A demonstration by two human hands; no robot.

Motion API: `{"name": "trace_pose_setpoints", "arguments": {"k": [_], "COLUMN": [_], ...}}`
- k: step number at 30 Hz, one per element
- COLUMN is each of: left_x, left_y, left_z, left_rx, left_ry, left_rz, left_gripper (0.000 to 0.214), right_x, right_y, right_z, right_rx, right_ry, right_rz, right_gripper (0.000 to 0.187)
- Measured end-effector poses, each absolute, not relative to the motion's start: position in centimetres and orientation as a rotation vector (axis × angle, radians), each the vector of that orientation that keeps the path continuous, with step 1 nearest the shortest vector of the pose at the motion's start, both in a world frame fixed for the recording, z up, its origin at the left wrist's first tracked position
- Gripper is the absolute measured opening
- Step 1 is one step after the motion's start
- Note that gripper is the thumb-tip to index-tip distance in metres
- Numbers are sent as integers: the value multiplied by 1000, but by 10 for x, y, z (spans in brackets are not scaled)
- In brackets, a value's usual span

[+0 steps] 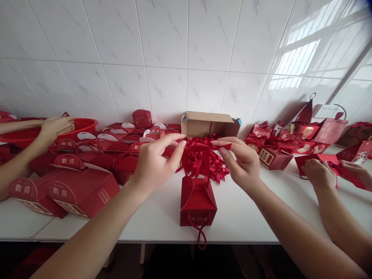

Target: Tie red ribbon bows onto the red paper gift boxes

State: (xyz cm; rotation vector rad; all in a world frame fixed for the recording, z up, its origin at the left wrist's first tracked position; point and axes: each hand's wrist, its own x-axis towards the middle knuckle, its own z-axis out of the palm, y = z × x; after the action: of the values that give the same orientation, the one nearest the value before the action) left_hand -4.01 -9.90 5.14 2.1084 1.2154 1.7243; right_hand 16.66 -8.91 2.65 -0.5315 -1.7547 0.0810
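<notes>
My left hand (157,161) and my right hand (242,161) are both closed in a pinch on a red ribbon (200,146). It stretches level between them, with a short end poking out past my right fingertips. Below my hands a small red gift box (198,207) stands upright on the table, its top flaps folded inward. A twisted cord handle (201,236) loops from its near face over the table's front edge. Just behind the box lies a heap of red ribbons (197,164), spilling from an open cardboard box (207,120).
Red boxes with rounded lids (84,190) crowd the left. A person's hands (55,130) work over a red basin (84,124) there. At right, another person's hands (321,172) hold a red ribbon near finished-looking boxes (276,157). A tiled wall (165,89) closes the back.
</notes>
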Motion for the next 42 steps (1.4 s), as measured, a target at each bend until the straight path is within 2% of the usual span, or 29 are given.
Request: {"name": "trace_pose_setpoints", "arguments": {"k": [2,4,7,9,11,15,17,22,26,34,39,42], "left_x": [-58,-85,-131,-153,-162,-135,-108,-58,-49,-51,-51,-54], "left_y": [-102,-105,-105,-103,-101,-104,-108,-111,-107,-99,-94,-95], "left_z": [41,26,-4,-26,-42,-51,-46,-35,-38,-39,-32,-31], "left_rx": [2330,2475,2549,2523,2529,2501,2315,1923,1864,1605,1509,1556], "left_ry": [1457,1684,1911,1888,1809,1678,1576,1298,1224,1168,1106,1122], "left_rz": [1779,1683,1300,1029,899,1177,1240,1061,953,767,546,566], "left_gripper": [20,18,14,15,16,11,12,18,16,26,31,35], "right_x": [182,206,247,268,275,252,231,191,182,185,195,202], "right_y": [-100,-109,-116,-115,-113,-106,-103,-95,-90,-93,-93,-91], "right_z": [8,-18,-59,-79,-88,-70,-55,-40,-46,-55,-52,-54], "right_rx": [-711,-907,-1331,-1588,-1663,-1561,-1438,-1256,-1323,-1247,-1074,-1041], "right_ry": [-1640,-1557,-1576,-1666,-1740,-1681,-1752,-1976,-2079,-1953,-1872,-1839], "right_rz": [169,194,270,395,424,299,390,767,865,1234,1496,1558], "right_gripper": [17,17,27,32,29,38,38,49,49,57,51,45]}}
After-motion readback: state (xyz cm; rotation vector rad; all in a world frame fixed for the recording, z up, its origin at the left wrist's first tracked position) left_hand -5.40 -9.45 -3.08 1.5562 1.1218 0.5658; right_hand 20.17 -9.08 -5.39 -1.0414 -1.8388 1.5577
